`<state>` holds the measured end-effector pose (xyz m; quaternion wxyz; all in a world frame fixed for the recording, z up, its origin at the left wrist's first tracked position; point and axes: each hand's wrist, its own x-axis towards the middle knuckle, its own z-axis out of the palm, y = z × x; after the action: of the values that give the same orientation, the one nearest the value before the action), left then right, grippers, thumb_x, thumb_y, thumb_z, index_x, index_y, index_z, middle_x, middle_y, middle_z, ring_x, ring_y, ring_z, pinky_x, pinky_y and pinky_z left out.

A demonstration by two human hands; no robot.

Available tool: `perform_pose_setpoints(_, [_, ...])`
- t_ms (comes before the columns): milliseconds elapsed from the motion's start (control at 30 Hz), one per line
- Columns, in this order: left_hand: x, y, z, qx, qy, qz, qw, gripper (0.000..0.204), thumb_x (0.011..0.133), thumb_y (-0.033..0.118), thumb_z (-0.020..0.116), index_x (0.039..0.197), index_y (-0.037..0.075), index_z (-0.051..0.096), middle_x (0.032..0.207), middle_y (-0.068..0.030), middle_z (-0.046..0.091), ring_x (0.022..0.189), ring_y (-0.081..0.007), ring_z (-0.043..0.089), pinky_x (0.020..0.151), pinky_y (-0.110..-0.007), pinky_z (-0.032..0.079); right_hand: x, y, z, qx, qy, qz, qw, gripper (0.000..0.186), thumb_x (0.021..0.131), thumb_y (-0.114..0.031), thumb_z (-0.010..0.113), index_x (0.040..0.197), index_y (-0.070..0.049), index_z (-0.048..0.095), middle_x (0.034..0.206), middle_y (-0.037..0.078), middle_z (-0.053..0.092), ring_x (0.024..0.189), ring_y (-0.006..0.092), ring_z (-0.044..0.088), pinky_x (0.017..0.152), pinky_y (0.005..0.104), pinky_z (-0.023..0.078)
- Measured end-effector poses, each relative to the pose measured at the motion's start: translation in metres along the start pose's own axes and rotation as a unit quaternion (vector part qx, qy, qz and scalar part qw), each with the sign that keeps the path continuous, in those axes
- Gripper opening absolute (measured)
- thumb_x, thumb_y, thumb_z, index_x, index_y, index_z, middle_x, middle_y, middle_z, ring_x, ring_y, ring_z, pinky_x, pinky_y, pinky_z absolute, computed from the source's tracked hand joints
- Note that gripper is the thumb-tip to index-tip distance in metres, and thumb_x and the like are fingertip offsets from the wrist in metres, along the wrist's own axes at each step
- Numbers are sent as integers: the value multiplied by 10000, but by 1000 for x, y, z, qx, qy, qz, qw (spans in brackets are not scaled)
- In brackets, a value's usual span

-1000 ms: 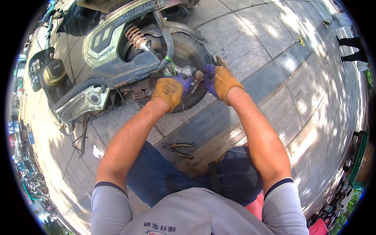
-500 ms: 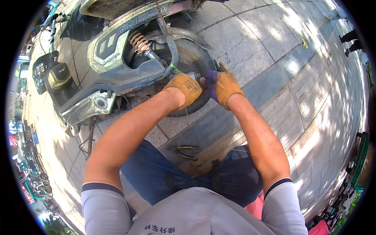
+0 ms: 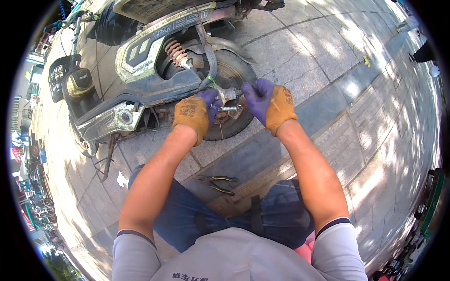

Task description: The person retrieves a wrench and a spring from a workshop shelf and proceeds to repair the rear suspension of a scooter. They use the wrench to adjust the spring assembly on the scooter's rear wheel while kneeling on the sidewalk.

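A small silver coil spring point(image 3: 228, 108) with a looped end juts rightward from the fingers of my left hand point(image 3: 193, 114), which pinches its near end. The hand wears an orange and purple work glove. Just right of the loop, my right hand point(image 3: 271, 104), gloved alike, hovers with its fingers partly stretched out and no object visible in them. Behind both hands is the wheel point(image 3: 243, 77) of a worn electric scooter point(image 3: 140, 91). A metal bracket or lever point(image 3: 227, 95) sits at the hub, and a thin wire point(image 3: 222, 132) hangs below.
Pliers point(image 3: 220, 184) with dark and yellow handles lie on the paving between my knees. A rusty coil shock absorber point(image 3: 176, 52) and a kickstand point(image 3: 108, 157) belong to the scooter. A yellow leaf point(image 3: 366, 61) lies farther off; a person's dark-clothed leg point(image 3: 424, 52) shows at far right.
My hands were close together at the hub and have moved apart, the left one shifting left. The spring between them has come into sight. The scooter appears slightly farther right in view.
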<state>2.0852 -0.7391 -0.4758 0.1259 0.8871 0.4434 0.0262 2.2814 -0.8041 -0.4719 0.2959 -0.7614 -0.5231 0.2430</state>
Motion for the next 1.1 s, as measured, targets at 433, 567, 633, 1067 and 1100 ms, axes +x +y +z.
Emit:
perform_pose_setpoints(433, [-19, -85, -45, -531, 92, -141, 830, 224, 976, 196, 655, 1064, -4, 708, 758, -42, 689, 682, -110, 609, 650, -267, 499, -169, 64, 214, -359, -542, -94, 754, 297, 903, -281, 633, 1077, -78, 763, 1101, 174, 734, 1060, 323, 699, 897, 420, 544])
perform_pose_setpoints(567, [-16, -107, -39, -497, 134, -144, 845, 202, 939, 188, 656, 992, 3, 721, 747, -70, 701, 677, -146, 624, 661, -309, 510, -219, 59, 279, -423, -481, -80, 764, 246, 866, -217, 657, 1060, -110, 767, 1106, 137, 728, 1049, 298, 693, 845, 422, 544])
perform_pose_setpoints(633, [-18, -114, -35, -494, 138, -148, 846, 202, 920, 194, 655, 964, 11, 728, 753, -89, 709, 682, -175, 637, 675, -337, 518, -228, 65, 283, -430, -455, -99, 774, 248, 890, -201, 629, 1078, -113, 763, 1118, 130, 722, 1051, 299, 687, 835, 435, 539])
perform_pose_setpoints(1067, [0, -118, -22, -393, 147, -148, 895, 242, 956, 228, 671, 1054, 13, 718, 788, -54, 713, 641, -115, 587, 612, -290, 489, -230, 59, 259, -258, -476, -69, 838, 253, 891, -168, 600, 1041, 8, 705, 959, 188, 717, 867, 302, 724, 746, 402, 560])
perform_pose_setpoints(1100, [0, -117, -26, -394, 143, -157, 894, 245, 954, 236, 675, 1052, 16, 719, 785, -53, 713, 629, -112, 581, 592, -290, 482, -226, 41, 245, -199, -495, -3, 846, 255, 891, -177, 607, 1025, 18, 701, 926, 182, 722, 839, 297, 729, 730, 387, 565])
